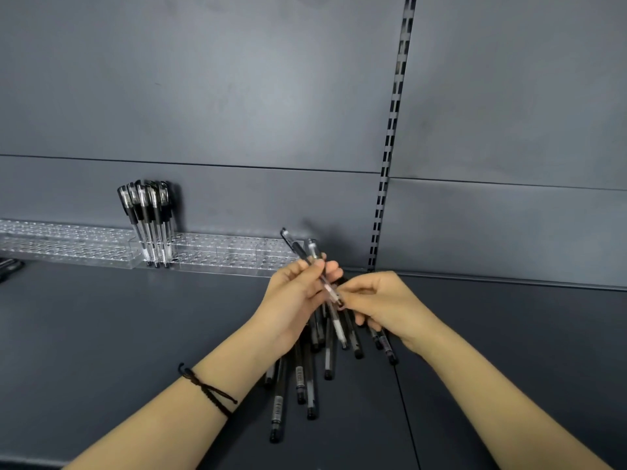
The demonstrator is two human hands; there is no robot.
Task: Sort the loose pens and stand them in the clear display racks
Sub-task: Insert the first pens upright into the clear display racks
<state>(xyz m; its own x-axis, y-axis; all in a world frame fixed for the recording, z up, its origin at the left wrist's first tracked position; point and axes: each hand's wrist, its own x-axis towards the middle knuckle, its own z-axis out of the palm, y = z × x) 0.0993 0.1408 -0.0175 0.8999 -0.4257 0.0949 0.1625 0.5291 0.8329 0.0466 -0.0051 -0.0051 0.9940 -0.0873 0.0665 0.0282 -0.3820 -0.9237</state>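
Mostly slim black pens (pixel 277 407), clear racks (pixel 220 252)

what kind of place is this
Most likely a shop's stationery aisle, mid-restock: a grey shelf bay with a slotted upright, clear display racks along its back holding a few standing pens, and a pile of loose pens.
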